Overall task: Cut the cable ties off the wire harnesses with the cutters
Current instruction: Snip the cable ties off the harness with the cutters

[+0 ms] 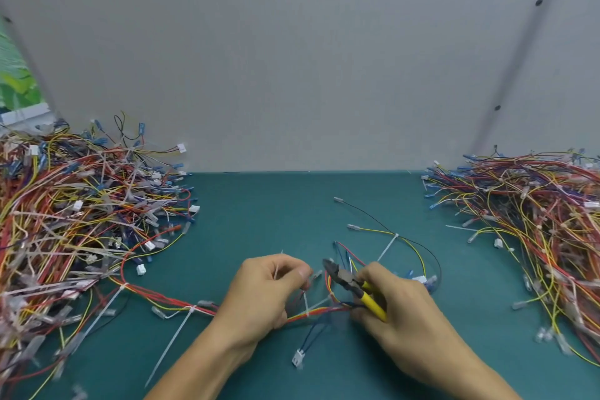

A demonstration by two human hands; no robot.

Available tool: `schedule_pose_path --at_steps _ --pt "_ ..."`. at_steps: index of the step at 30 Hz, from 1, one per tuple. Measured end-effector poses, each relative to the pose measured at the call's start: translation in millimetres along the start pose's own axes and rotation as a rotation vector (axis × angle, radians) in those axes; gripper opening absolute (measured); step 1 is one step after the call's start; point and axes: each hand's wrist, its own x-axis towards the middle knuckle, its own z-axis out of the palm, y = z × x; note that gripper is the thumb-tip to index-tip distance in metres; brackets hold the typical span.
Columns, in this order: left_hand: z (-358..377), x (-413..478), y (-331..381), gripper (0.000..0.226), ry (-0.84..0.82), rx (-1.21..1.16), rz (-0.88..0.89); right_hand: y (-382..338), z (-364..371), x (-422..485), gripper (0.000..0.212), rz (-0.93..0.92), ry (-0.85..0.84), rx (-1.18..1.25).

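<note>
Both arms rise bare from the lower edge and converge toward the middle; the left forearm (194, 364) slants up to the right, the right forearm (467, 370) up to the left; both wrists run on nearly straight. The left hand (266, 295) lies back up with its fingers curled under; its thumb and forefinger meet at its right side, and a thin white cable tie (275, 270) stands pinched among the curled fingers. The right hand (402, 312) is also back up, its fingers wrapped round the yellow handles of the cutters (349, 282); the dark head juts up and left from its fist, toward the left hand's fingertips; the two hands are near each other but apart.
</note>
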Motion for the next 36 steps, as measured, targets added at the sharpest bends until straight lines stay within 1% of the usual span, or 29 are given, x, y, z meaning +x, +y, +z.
schedule_pose_path --at_steps 2,5,7,9,11,14,15,18,19,22,23,26,27,28,29,33,34,36 --pt "-0.1 -1.3 0.3 0.016 -0.017 0.176 0.068 -2.0 -2.4 -0.6 0.031 -0.033 0.079 0.052" --pt "-0.3 -1.3 0.4 0.017 -0.105 0.440 0.137 -4.9 0.0 -0.7 0.030 -0.083 0.149 0.070" --pt "-0.6 -0.3 0.1 0.016 -0.210 0.540 0.158 -5.7 3.3 -0.2 0.037 -0.110 0.181 0.076" --pt "-1.3 0.8 -1.1 0.016 -0.298 0.556 0.147 -6.4 4.4 -0.1 0.041 -0.136 0.200 0.068" --pt "-2.2 1.9 -3.2 0.017 -0.334 0.478 0.106 -5.0 3.9 -0.3 0.042 -0.131 0.194 0.065" --pt "-1.8 2.2 -2.3 0.008 -0.325 0.168 -0.007 2.4 3.6 -0.2 0.036 -0.080 0.155 0.035" --pt "-0.9 2.2 -1.3 0.005 -0.310 0.085 -0.027 4.9 3.7 0.0 0.034 -0.061 0.142 0.030" --pt "0.3 2.0 2.1 0.010 -0.219 -0.085 -0.044 10.2 4.3 0.8 0.034 -0.019 0.120 0.034" --pt "0.0 1.6 3.6 0.012 -0.213 -0.142 -0.053 11.2 4.5 0.8 0.033 -0.012 0.113 0.038" --pt "-3.2 0.3 8.4 0.012 -0.290 -0.257 -0.091 12.8 4.8 1.3 0.026 -0.009 0.081 0.046" --pt "-5.0 0.2 9.9 0.015 -0.325 -0.295 -0.101 13.1 4.7 1.3 0.026 -0.014 0.068 0.050" --pt "-13.4 0.9 13.1 0.035 -0.430 -0.381 -0.128 13.9 1.9 1.3 0.023 -0.032 0.014 0.081" --pt "-16.0 0.5 13.3 0.042 -0.459 -0.366 -0.125 14.3 0.7 1.2 0.021 -0.044 -0.012 0.086" --pt "-17.8 0.3 12.6 0.046 -0.472 -0.298 -0.106 14.6 -0.5 1.3 0.020 -0.054 -0.039 0.088" --pt "-19.2 0.7 11.5 0.046 -0.460 -0.171 -0.062 15.0 -2.0 1.2 0.019 -0.060 -0.061 0.088" --pt "-18.2 6.1 2.4 0.035 -0.355 0.445 0.262 15.6 -4.5 0.6 0.020 -0.079 -0.100 0.087" --pt "-17.4 6.8 -0.2 0.031 -0.360 0.543 0.339 15.6 -4.7 0.5 0.020 -0.079 -0.101 0.093" --pt "-14.8 6.6 -5.2 0.023 -0.385 0.644 0.486 15.5 -5.4 0.2 0.021 -0.069 -0.105 0.116"
